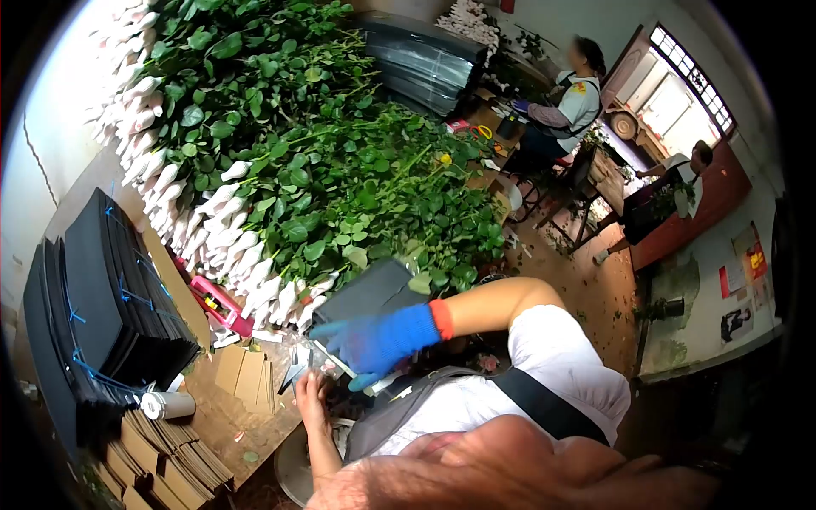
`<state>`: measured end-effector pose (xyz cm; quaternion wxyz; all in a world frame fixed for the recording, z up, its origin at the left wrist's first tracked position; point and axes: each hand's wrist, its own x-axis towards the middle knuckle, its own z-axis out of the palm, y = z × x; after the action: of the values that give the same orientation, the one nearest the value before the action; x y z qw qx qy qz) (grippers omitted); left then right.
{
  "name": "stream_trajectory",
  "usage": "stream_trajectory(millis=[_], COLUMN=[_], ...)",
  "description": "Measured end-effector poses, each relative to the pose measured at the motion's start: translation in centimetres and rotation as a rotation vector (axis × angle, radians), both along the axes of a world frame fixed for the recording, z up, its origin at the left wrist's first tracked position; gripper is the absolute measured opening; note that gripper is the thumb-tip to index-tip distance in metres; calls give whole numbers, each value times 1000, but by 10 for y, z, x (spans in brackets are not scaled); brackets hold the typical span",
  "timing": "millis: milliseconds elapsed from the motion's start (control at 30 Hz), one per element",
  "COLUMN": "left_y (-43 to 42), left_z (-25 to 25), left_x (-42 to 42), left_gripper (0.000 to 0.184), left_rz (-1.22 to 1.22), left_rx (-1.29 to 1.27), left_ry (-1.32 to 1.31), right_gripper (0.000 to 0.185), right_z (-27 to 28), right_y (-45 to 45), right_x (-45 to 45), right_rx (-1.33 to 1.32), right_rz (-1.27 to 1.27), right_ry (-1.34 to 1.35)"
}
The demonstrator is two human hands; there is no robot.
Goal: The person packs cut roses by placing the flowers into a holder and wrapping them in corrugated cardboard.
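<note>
My right hand [382,342], in a blue knitted glove with a red cuff, reaches across the bench, its fingers smeared by motion. A dark flat sheet [374,293] lies right beside it, and a thin pale strip [337,360] shows under the fingers. Below it, my bare left hand [311,398] has its fingers drawn together; what they hold is too small to make out. Close to those fingertips lies a pointed grey-blue piece [293,376]. White-wrapped flower heads [255,276] with leafy green stems [340,204] are heaped beyond both hands.
Black sheets [110,280] tied with blue string stand at the left. Near them are a white can [167,405], cardboard pieces [166,459] and a pink tool [221,306]. Two people work farther off, one at a table [599,178]. Leaves litter the floor [586,297].
</note>
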<state>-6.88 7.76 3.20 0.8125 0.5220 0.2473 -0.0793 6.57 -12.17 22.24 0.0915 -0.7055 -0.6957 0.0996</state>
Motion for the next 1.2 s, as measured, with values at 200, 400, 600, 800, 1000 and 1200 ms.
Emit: stream_trajectory(millis=[200,400,600,800,1000,1200], left_y=[-92,-165,-328,-446,-518,-514], left_z=[108,177,222,289,260,267], left_x=[77,65,63,19,-34,-31], left_gripper=[77,91,89,95,88,23], left_rz=[-135,-368,-749,-720,-440,-638], left_rx=[-840,-899,-29,-252,-100,25], left_ry=[-211,-501,-861,-1093,-1613,-1682], right_gripper=[33,53,50,50,50,50], right_z=[96,43,57,101,103,46], right_y=[-84,-251,-324,-429,-521,-583], right_x=[-20,-109,-185,-268,-331,-391], right_rx=[439,1297,1562,1370,1444,1595], right_rz=[-314,-1380,-987,-1182,-1355,-1551], right_ry=[6,490,1623,1325,1186,968])
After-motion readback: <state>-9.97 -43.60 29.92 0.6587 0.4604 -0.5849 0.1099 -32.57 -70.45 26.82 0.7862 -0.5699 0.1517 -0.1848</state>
